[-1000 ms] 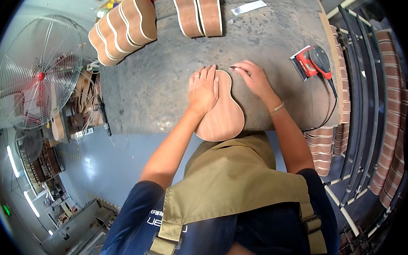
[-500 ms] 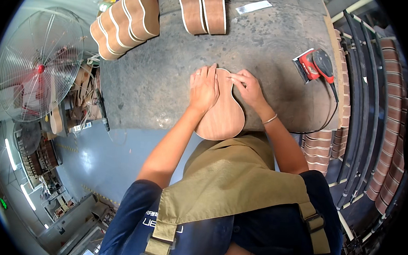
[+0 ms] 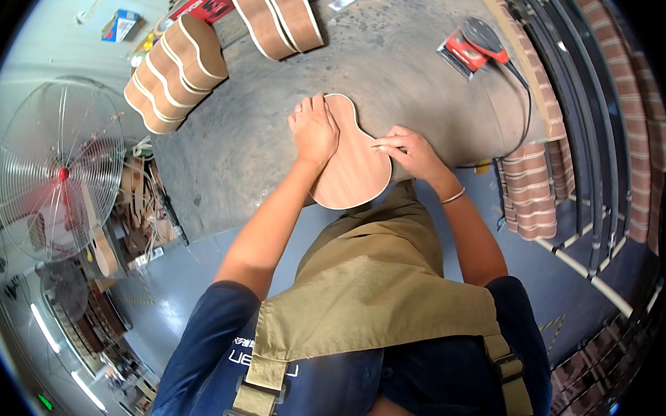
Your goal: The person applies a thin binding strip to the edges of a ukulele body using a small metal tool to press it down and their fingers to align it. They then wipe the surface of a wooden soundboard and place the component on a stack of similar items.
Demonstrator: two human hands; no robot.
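A ukulele body (image 3: 354, 164) of pale reddish wood, with a white edge strip, lies flat at the near edge of the dark worktable (image 3: 277, 122). My left hand (image 3: 314, 132) grips its upper left side, the fingers bent over the edge by the narrower end. At the right side, just below the waist, my right hand (image 3: 411, 153) is closed in a pinch over the face near the rim. Something small and thin may be between those fingertips; I cannot make it out.
More ukulele bodies stand in rows at the far left (image 3: 176, 72) and the far middle (image 3: 277, 13). A red and black sander (image 3: 473, 48) with a cord rests at the far right. A large fan (image 3: 62, 171) stands left of the table, a rack with dark bars (image 3: 580, 93) to the right.
My right hand has moved down the right edge, from near the narrow end to below the waist. My left hand keeps its hold. The whole view has turned and shifted.
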